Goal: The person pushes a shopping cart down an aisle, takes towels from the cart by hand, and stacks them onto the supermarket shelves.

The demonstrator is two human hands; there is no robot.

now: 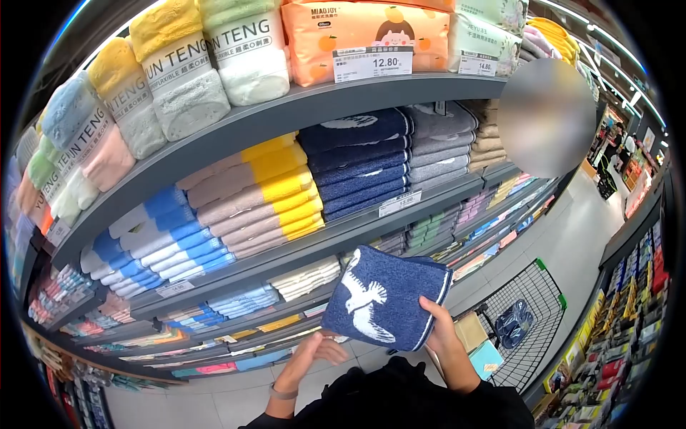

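Observation:
A folded navy blue towel [407,289] with a white bird on it is held up in front of me. My right hand [444,332] grips its right edge, with the thumb on top and the other fingers hidden beneath. Just below the towel's lower left corner is my left hand [318,357], its fingers apart and holding nothing; a band circles that wrist. Behind the towel, a stack of matching navy towels [357,157] sits on the shelf, between beige-and-yellow towels [250,189] and grey towels [439,143].
A wire shopping cart [543,300] stands at right, with patterned blue slippers [514,322] and packages inside. Curved grey shelving [286,114] runs across the left, holding packaged towels and wipes [368,39]. More goods [614,357] hang at far right. A blurred round patch covers part of the aisle.

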